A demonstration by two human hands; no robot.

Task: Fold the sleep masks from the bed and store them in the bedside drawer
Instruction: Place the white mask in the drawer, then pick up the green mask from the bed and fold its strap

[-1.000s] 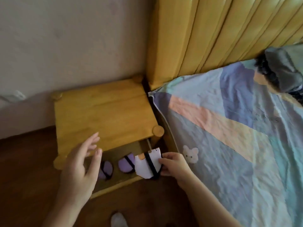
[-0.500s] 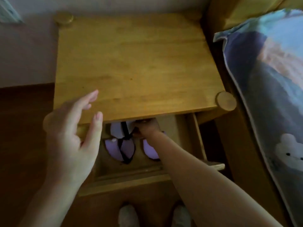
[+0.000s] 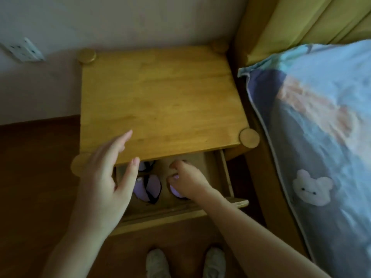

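Masks: folded purple mask (image 3: 147, 188) with black strap lies in drawer (image 3: 180, 212); another at its 3 o'clock under right hand (image 3: 185, 182).
Handling: likely light, soft; pinch the folded edge.
Right hand: fingers curled, grip unclear.
Left hand (image 3: 106, 177): open, empty, at 9 o'clock.

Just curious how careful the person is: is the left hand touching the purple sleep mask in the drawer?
Cannot tell. In the head view the left hand overlaps the purple sleep mask in the drawer, but looks raised above it.

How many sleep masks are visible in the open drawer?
3: one at the back under the tabletop edge, one mid-drawer, one partly under the right hand. Others may be hidden.
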